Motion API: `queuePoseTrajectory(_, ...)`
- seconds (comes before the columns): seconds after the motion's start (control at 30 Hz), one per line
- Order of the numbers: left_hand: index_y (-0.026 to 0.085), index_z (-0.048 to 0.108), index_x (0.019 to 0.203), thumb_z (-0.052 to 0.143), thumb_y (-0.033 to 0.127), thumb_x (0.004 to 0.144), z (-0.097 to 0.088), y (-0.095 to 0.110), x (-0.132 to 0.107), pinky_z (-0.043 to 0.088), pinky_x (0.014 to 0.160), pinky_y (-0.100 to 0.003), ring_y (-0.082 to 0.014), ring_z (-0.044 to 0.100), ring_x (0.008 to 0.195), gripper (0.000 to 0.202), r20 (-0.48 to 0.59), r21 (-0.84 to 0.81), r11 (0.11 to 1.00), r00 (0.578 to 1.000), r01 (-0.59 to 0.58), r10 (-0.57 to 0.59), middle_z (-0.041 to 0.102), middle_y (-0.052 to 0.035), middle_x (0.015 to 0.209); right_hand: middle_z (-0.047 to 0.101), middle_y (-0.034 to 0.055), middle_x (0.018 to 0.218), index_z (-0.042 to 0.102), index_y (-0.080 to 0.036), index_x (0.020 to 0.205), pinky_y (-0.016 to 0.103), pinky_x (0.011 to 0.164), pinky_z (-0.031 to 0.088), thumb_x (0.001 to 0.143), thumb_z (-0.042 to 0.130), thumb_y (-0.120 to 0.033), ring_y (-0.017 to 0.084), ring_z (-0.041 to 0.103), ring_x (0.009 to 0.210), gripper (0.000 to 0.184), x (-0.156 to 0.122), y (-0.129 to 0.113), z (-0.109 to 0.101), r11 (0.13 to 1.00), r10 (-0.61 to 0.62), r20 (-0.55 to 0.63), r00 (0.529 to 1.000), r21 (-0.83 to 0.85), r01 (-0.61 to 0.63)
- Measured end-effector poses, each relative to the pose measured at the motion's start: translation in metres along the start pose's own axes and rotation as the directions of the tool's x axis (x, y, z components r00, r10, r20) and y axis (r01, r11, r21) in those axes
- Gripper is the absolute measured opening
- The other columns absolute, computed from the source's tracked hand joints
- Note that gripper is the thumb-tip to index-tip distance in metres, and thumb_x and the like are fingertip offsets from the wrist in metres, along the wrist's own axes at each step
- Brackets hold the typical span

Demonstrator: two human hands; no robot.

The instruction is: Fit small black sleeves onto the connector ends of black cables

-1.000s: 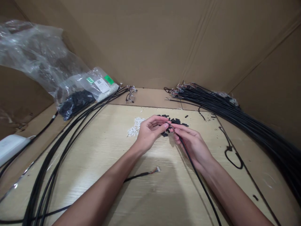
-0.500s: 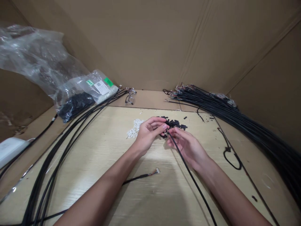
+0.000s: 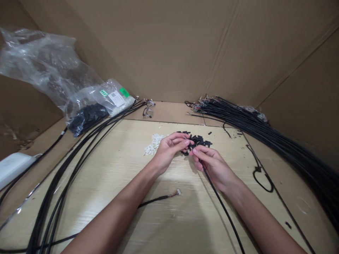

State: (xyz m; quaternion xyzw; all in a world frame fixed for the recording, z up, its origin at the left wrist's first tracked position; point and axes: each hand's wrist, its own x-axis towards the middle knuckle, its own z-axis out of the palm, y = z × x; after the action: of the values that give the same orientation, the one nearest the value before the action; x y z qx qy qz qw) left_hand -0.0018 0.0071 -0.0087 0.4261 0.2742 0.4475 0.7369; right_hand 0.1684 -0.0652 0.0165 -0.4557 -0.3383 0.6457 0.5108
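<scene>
In my right hand (image 3: 209,157), closed fingers pinch a black cable (image 3: 218,197) close to its end; the rest runs down toward the front edge of the view. My left hand (image 3: 173,146) is closed at the cable's tip, where thin wires show between thumb and fingers. Whether a small black piece is also in that pinch, I cannot tell. Just behind both hands lies a pile of short black sleeves (image 3: 201,140), partly hidden by my fingers. White connector housings (image 3: 153,144) are heaped left of my left hand. Another cable end with a white plug (image 3: 178,192) lies below my left forearm.
A thick bundle of black cables (image 3: 254,130) with bare wire ends lies at the right. More black cables (image 3: 63,169) curve along the left, beside plastic bags (image 3: 116,98) and a white box (image 3: 16,167). Cardboard walls (image 3: 148,46) enclose the table (image 3: 111,151).
My right hand has closed around the cable, its thumb now pressed on it below the tip. Before, its fingers were looser beside the cable. My left hand stays at the tip.
</scene>
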Motion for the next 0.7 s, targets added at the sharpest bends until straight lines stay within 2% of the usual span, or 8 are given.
queuePoseTrajectory(0.17, 0.016, 0.083, 0.095, 0.105, 0.059, 0.073, 0.000, -0.001, 0.001, 0.052, 0.074, -0.025, -0.0103, 0.066, 0.073, 0.053, -0.018, 0.042, 0.999, 1.000, 0.016, -0.015, 0.079, -0.0030, 0.087, 0.059, -0.0041, 0.059, 0.082, -0.020, 0.077, 0.025, 0.052, 0.034, 0.066, 0.108, -0.061, 0.009, 0.043, 0.053, 0.050, -0.002, 0.001, 0.006, 0.997, -0.072, -0.071, 0.995, -0.040, 0.070)
queuePoseTrajectory(0.27, 0.017, 0.081, 0.088, 0.107, 0.059, 0.070, 0.001, -0.002, 0.001, 0.046, 0.068, -0.024, -0.0093, 0.059, 0.068, 0.052, -0.038, 0.085, 0.996, 0.999, -0.003, 0.006, 0.073, 0.0006, 0.079, 0.061, -0.0027, 0.060, 0.081, -0.021, 0.076, 0.026, 0.053, 0.036, 0.066, 0.107, -0.064, 0.010, 0.047, 0.054, 0.052, -0.003, 0.002, 0.008, 0.984, -0.139, -0.093, 0.986, -0.123, 0.127)
queuePoseTrajectory(0.37, 0.017, 0.082, 0.088, 0.106, 0.060, 0.070, 0.003, -0.002, 0.001, 0.044, 0.066, -0.025, -0.0104, 0.057, 0.068, 0.053, -0.026, 0.109, 0.994, 1.000, 0.001, 0.002, 0.072, -0.0001, 0.078, 0.064, -0.0012, 0.063, 0.082, -0.020, 0.076, 0.026, 0.053, 0.037, 0.066, 0.106, -0.067, 0.010, 0.049, 0.055, 0.053, -0.003, 0.003, 0.011, 0.976, -0.175, -0.132, 0.976, -0.154, 0.155)
queuePoseTrajectory(0.5, 0.016, 0.084, 0.092, 0.104, 0.060, 0.075, 0.004, -0.001, -0.001, 0.052, 0.076, -0.029, -0.0135, 0.064, 0.074, 0.051, 0.044, 0.111, 0.994, 0.999, -0.001, -0.004, 0.075, -0.0024, 0.080, 0.062, -0.0018, 0.063, 0.083, -0.019, 0.077, 0.025, 0.050, 0.035, 0.064, 0.107, -0.065, 0.009, 0.045, 0.054, 0.053, -0.003, 0.006, 0.013, 0.994, -0.111, -0.147, 0.983, -0.033, 0.107)
queuePoseTrajectory(0.6, 0.016, 0.087, 0.098, 0.103, 0.060, 0.077, 0.004, -0.003, -0.002, 0.054, 0.082, -0.030, -0.0147, 0.067, 0.079, 0.051, 0.063, 0.130, 0.992, 0.998, -0.008, -0.001, 0.078, -0.0038, 0.084, 0.060, -0.0026, 0.065, 0.084, -0.018, 0.081, 0.024, 0.049, 0.032, 0.064, 0.108, -0.060, 0.008, 0.042, 0.053, 0.052, -0.001, 0.009, 0.012, 0.995, -0.034, -0.105, 0.994, 0.095, 0.044)
queuePoseTrajectory(0.7, 0.017, 0.089, 0.104, 0.102, 0.061, 0.078, 0.005, -0.005, -0.002, 0.055, 0.084, -0.032, -0.0168, 0.070, 0.085, 0.053, 0.052, 0.164, 0.986, 0.998, -0.033, 0.025, 0.081, -0.0069, 0.093, 0.060, -0.0032, 0.068, 0.085, -0.017, 0.086, 0.023, 0.049, 0.031, 0.067, 0.108, -0.056, 0.007, 0.042, 0.054, 0.050, 0.002, 0.013, 0.009, 0.988, -0.006, -0.093, 0.996, 0.156, 0.020)
